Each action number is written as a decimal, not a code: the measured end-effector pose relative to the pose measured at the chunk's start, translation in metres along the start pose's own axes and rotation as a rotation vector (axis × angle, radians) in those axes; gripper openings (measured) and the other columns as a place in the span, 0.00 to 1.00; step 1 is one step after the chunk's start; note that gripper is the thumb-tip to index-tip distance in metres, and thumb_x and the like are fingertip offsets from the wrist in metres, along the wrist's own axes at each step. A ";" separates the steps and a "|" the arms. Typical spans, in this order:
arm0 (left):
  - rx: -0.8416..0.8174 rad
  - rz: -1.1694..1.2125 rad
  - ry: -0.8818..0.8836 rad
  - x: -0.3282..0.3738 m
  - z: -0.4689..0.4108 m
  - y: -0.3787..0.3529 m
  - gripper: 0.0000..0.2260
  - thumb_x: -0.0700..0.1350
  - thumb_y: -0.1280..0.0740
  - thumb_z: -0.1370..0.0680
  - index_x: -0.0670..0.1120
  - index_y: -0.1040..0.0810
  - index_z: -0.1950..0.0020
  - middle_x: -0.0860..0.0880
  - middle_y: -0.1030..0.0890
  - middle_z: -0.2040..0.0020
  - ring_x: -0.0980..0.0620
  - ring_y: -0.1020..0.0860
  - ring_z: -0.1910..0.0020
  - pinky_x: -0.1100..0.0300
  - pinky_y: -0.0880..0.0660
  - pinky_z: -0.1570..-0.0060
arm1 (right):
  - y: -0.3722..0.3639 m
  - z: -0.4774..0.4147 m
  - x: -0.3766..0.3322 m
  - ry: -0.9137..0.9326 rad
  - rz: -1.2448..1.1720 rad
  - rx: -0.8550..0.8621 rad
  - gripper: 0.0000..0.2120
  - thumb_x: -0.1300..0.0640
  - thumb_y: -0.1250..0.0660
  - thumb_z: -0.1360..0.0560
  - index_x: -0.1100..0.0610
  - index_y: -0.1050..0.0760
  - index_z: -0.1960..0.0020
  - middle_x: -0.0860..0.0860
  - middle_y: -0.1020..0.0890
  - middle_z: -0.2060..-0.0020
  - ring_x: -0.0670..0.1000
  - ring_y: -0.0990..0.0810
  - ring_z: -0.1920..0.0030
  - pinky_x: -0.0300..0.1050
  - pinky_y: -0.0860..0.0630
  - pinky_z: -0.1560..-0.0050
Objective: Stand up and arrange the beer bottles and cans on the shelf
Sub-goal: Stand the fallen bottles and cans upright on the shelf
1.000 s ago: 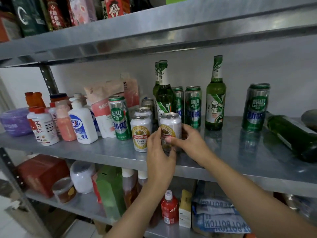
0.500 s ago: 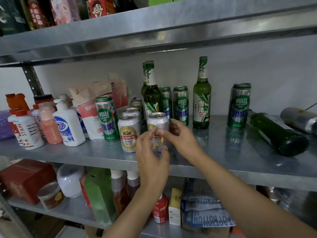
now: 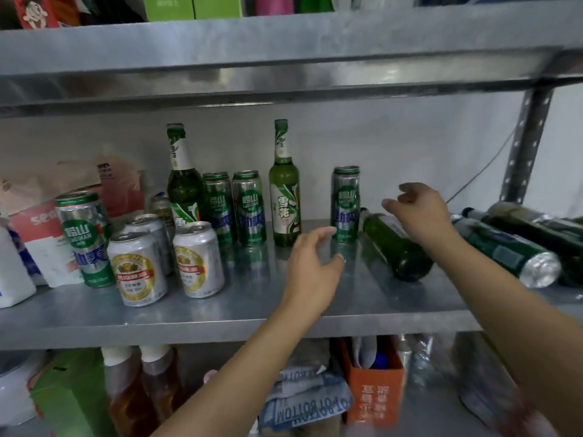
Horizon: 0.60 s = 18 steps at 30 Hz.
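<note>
On the metal shelf [image 3: 220,313] stand white-and-gold beer cans [image 3: 197,260], tall green cans [image 3: 247,208] and two upright green bottles [image 3: 284,197]. A lone green can [image 3: 345,203] stands further right. Beside it a dark green bottle [image 3: 394,247] lies on its side, and more bottles [image 3: 511,250] lie at the far right. My left hand [image 3: 310,263] hovers open in front of the lone can, holding nothing. My right hand [image 3: 419,212] hangs over the lying bottle with fingers loosely curled, holding nothing.
Detergent bottles and a red-and-white pouch [image 3: 47,234] crowd the shelf's left end. An upper shelf [image 3: 284,48] hangs low overhead. A steel upright [image 3: 523,146] stands at the right. The lower shelf holds an orange box [image 3: 375,392], bottles and packets.
Both hands let go of the white-and-gold can, which now stands beside the other, and moved right toward the lone green can and the lying bottle. The view shifted right.
</note>
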<state>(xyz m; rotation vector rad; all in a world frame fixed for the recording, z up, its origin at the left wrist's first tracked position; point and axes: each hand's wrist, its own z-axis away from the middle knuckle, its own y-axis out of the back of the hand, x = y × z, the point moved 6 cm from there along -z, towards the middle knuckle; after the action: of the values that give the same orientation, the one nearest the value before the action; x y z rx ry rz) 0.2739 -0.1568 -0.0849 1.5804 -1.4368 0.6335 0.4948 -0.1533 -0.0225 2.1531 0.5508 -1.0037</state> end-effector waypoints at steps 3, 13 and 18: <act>-0.119 0.081 0.194 0.001 -0.028 -0.038 0.17 0.39 0.29 0.25 0.49 0.24 0.37 0.51 0.21 0.41 0.54 0.23 0.43 0.61 0.26 0.40 | 0.002 -0.021 0.032 -0.113 0.087 -0.038 0.30 0.51 0.27 0.28 0.64 0.30 0.31 0.62 0.21 0.39 0.60 0.23 0.40 0.50 0.27 0.38; -0.202 0.075 0.538 -0.019 -0.068 -0.114 0.13 0.36 0.40 0.22 0.38 0.23 0.39 0.38 0.19 0.48 0.42 0.20 0.50 0.52 0.21 0.47 | -0.042 -0.036 0.048 -0.264 0.522 -0.410 0.28 0.45 0.32 0.27 0.65 0.28 0.38 0.57 0.22 0.52 0.57 0.21 0.53 0.47 0.23 0.54; -0.096 0.171 0.632 -0.032 -0.064 -0.118 0.13 0.33 0.42 0.22 0.35 0.24 0.40 0.36 0.20 0.46 0.40 0.20 0.47 0.45 0.22 0.42 | -0.060 -0.031 0.039 -0.159 0.736 -0.491 0.27 0.41 0.36 0.27 0.58 0.27 0.36 0.57 0.23 0.48 0.58 0.21 0.46 0.49 0.22 0.45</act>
<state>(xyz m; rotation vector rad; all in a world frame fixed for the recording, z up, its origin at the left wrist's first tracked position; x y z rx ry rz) 0.3926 -0.0929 -0.1123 1.0494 -1.1005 1.0380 0.4970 -0.0871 -0.0632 1.6076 -0.0878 -0.5410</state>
